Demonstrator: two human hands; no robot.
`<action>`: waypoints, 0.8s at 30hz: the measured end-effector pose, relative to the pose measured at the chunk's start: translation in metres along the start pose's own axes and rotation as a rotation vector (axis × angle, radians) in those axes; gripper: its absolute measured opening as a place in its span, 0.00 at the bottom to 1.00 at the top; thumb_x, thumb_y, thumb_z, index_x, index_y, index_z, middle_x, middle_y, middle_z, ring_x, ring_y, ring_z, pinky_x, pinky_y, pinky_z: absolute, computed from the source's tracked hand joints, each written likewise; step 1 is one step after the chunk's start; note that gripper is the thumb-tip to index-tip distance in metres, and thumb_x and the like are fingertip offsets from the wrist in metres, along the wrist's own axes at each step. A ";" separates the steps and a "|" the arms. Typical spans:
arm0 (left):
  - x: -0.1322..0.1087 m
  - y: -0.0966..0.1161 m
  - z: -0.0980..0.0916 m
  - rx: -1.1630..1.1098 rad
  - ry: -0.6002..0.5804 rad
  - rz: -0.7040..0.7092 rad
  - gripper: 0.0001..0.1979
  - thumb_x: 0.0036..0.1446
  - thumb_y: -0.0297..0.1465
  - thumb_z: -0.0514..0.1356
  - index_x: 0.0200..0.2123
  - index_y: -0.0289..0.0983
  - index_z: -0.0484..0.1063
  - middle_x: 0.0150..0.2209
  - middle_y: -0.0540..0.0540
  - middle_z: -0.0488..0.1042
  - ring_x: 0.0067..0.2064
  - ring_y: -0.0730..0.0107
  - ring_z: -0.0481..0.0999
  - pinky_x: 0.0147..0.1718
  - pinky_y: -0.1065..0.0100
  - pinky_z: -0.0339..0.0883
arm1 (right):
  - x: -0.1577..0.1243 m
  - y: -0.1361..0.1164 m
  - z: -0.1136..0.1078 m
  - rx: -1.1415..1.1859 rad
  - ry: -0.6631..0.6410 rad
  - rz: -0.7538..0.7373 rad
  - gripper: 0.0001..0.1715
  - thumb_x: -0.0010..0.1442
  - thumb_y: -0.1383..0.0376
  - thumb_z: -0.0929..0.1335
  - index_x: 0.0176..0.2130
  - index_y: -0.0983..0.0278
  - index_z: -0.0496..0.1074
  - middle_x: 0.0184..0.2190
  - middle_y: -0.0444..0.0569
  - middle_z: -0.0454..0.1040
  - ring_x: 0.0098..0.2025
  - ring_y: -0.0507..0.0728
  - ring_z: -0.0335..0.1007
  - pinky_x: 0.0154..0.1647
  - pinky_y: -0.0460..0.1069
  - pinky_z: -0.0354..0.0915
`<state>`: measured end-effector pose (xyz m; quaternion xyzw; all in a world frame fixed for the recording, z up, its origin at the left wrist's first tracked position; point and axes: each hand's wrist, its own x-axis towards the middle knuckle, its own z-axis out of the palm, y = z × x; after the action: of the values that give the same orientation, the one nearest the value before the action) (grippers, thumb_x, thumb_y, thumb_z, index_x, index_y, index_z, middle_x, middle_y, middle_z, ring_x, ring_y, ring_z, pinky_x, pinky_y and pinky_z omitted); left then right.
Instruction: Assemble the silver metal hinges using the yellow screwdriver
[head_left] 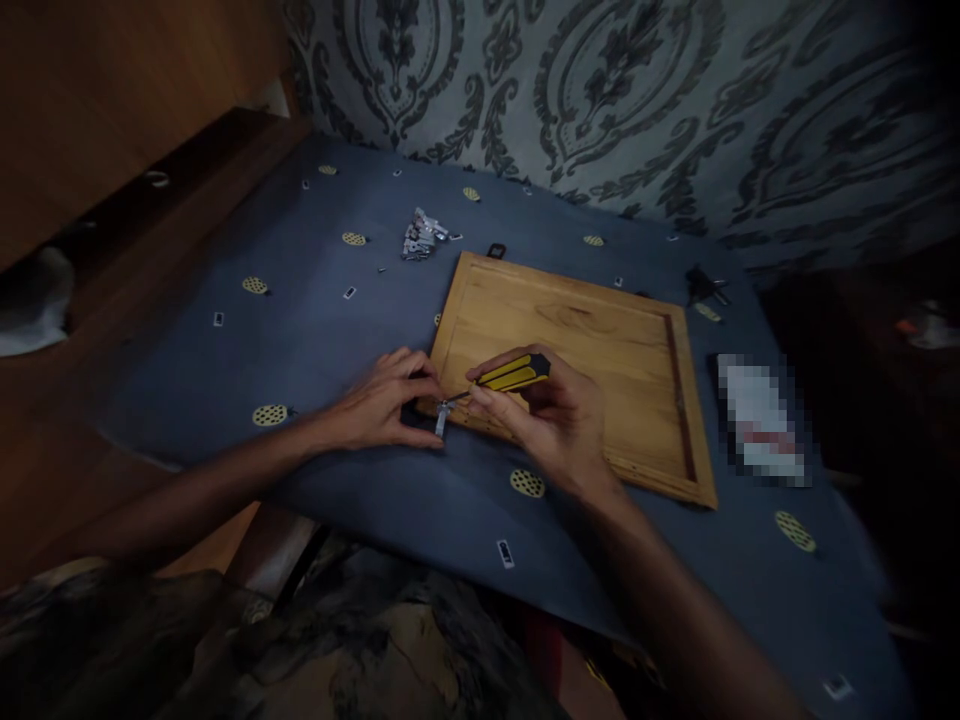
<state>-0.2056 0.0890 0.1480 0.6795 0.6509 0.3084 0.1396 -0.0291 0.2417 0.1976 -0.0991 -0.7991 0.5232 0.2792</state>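
My right hand (564, 420) is closed round a yellow and black screwdriver (514, 373), its shaft pointing left and down. The tip meets a small metal hinge (442, 415) at the near left corner of a framed wooden door panel (570, 320). My left hand (382, 405) grips the hinge from the left, thumb at its near end and fingers at the far side. The panel lies flat, partly covered by my right hand. Whether a screw sits under the tip is too small to tell.
A pile of metal hinges (421, 235) lies beyond the panel's far left corner, with a small screw (382, 269) nearby. A dark tool (706, 287) and a blurred white packet (763, 420) lie to the right. A patterned blue cloth (300, 290) covers the table; wallpaper rises behind.
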 end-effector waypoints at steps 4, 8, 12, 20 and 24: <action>0.000 -0.001 0.001 -0.002 -0.008 -0.020 0.26 0.56 0.54 0.71 0.48 0.41 0.80 0.49 0.43 0.73 0.50 0.55 0.69 0.50 0.57 0.64 | -0.001 -0.001 0.001 0.002 -0.002 0.013 0.13 0.61 0.54 0.77 0.35 0.59 0.77 0.32 0.44 0.77 0.32 0.54 0.77 0.33 0.50 0.77; 0.000 -0.001 0.001 -0.013 -0.004 -0.011 0.26 0.56 0.54 0.71 0.47 0.41 0.80 0.49 0.43 0.73 0.50 0.55 0.69 0.50 0.57 0.64 | -0.002 -0.003 0.003 0.042 0.005 -0.003 0.10 0.61 0.57 0.78 0.36 0.58 0.79 0.33 0.43 0.79 0.31 0.53 0.78 0.32 0.48 0.77; 0.000 -0.002 0.002 -0.018 0.002 0.012 0.25 0.57 0.53 0.71 0.46 0.40 0.80 0.48 0.43 0.73 0.49 0.56 0.69 0.50 0.58 0.64 | -0.003 -0.005 0.004 0.095 0.015 -0.018 0.07 0.61 0.60 0.78 0.38 0.58 0.80 0.36 0.43 0.81 0.31 0.51 0.79 0.33 0.47 0.78; 0.001 -0.001 0.001 -0.012 -0.007 -0.009 0.24 0.56 0.51 0.73 0.45 0.39 0.80 0.48 0.43 0.73 0.49 0.56 0.69 0.50 0.58 0.63 | -0.004 -0.003 0.004 0.125 0.027 -0.018 0.06 0.60 0.61 0.79 0.37 0.59 0.81 0.34 0.42 0.81 0.29 0.50 0.78 0.31 0.44 0.78; 0.001 0.000 0.000 -0.014 -0.016 -0.012 0.24 0.56 0.50 0.73 0.46 0.39 0.79 0.48 0.43 0.73 0.50 0.56 0.69 0.50 0.58 0.63 | -0.004 -0.005 -0.001 0.105 -0.020 0.009 0.10 0.62 0.56 0.78 0.38 0.59 0.81 0.37 0.45 0.82 0.32 0.52 0.80 0.35 0.48 0.79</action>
<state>-0.2059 0.0897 0.1483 0.6769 0.6517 0.3067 0.1517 -0.0246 0.2385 0.2008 -0.0828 -0.7728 0.5667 0.2736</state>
